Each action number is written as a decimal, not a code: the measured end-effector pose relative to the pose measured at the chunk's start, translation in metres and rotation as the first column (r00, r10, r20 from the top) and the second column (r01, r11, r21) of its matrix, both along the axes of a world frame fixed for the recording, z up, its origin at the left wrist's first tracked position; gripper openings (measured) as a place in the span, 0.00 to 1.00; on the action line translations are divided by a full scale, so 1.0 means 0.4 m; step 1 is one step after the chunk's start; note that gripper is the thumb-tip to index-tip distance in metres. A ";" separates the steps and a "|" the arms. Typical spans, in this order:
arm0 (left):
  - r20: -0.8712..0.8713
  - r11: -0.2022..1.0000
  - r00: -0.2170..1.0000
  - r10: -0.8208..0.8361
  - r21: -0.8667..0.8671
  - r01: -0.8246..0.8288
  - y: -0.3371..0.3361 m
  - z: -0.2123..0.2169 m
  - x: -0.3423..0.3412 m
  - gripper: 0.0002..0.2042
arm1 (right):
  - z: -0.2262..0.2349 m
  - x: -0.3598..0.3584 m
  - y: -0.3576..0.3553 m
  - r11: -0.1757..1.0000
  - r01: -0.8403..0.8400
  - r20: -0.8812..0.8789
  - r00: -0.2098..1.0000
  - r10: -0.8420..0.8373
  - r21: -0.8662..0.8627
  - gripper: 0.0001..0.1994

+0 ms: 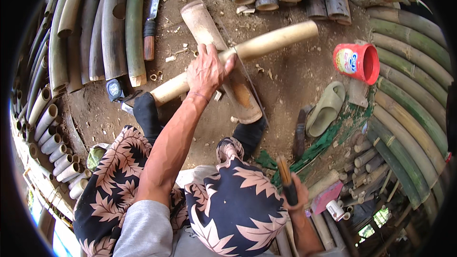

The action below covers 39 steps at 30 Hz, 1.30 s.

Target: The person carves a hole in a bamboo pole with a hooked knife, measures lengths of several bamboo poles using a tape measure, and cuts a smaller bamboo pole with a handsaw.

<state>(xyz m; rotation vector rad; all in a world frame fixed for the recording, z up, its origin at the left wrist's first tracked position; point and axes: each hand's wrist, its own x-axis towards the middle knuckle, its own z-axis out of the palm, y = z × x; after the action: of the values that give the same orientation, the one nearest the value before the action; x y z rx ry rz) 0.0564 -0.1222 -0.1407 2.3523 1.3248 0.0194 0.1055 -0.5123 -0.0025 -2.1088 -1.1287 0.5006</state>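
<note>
A pale bamboo pole [278, 40] lies slantwise across a shorter, thicker bamboo piece [202, 24] on the dirt ground. My left hand [207, 72] presses down on the pole near the crossing, its fingers curled over it. At the lower right, my right hand [297, 194] is closed round a handle with wood at its tip and black wrapping. In line with that handle runs a thin saw blade [252, 85], seen nearly edge-on beside the crossing. Whether its teeth touch the pole is unclear. My dark-covered feet rest by the pole's left end and the thick piece's near end.
A machete [150, 28] lies at the far left beside bamboo poles [114, 24], near a tape measure [114, 89]. To the right are a red bucket [371, 64], a green sandal [326, 109], a dark tool [301, 131] and stacked green bamboo [409, 133]. Wood chips dot the dirt.
</note>
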 end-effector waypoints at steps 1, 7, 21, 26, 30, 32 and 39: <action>0.025 1.000 0.999 0.019 0.012 -0.019 -0.001 0.009 0.001 0.30 | -0.035 0.012 0.065 0.999 0.011 -0.026 1.000 -0.010 0.049 0.29; 0.035 1.000 0.999 0.018 0.023 -0.019 0.014 -0.033 -0.006 0.29 | -0.056 0.070 0.390 0.987 -0.036 0.003 0.999 0.036 0.160 0.28; 0.037 0.998 0.997 0.061 0.010 -0.062 0.029 -0.004 0.014 0.26 | -0.031 0.064 0.274 0.994 -0.075 0.017 0.997 0.074 0.077 0.29; -0.002 0.995 0.995 0.097 -0.008 -0.097 0.008 -0.003 0.005 0.26 | 0.011 0.025 0.003 0.999 -0.040 -0.053 0.998 0.039 -0.033 0.29; 0.034 0.997 0.997 0.076 0.005 -0.076 -0.004 0.002 0.043 0.25 | -0.141 0.102 0.429 0.982 0.049 -0.128 0.991 -0.025 0.183 0.28; 0.038 0.996 0.995 0.087 -0.037 -0.086 0.008 0.004 0.035 0.23 | -0.115 0.105 0.469 0.960 0.004 -0.070 0.997 0.016 0.279 0.30; 0.008 0.992 0.992 0.127 -0.005 -0.127 0.019 -0.009 0.015 0.25 | 0.042 0.032 -0.069 0.993 -0.089 -0.019 0.996 0.088 -0.076 0.31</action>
<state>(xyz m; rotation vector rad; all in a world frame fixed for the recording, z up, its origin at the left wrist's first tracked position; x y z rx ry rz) 0.0622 -0.1148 -0.1443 2.2582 1.4665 0.0639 0.1182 -0.5398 0.0144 -2.1232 -1.2162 0.6093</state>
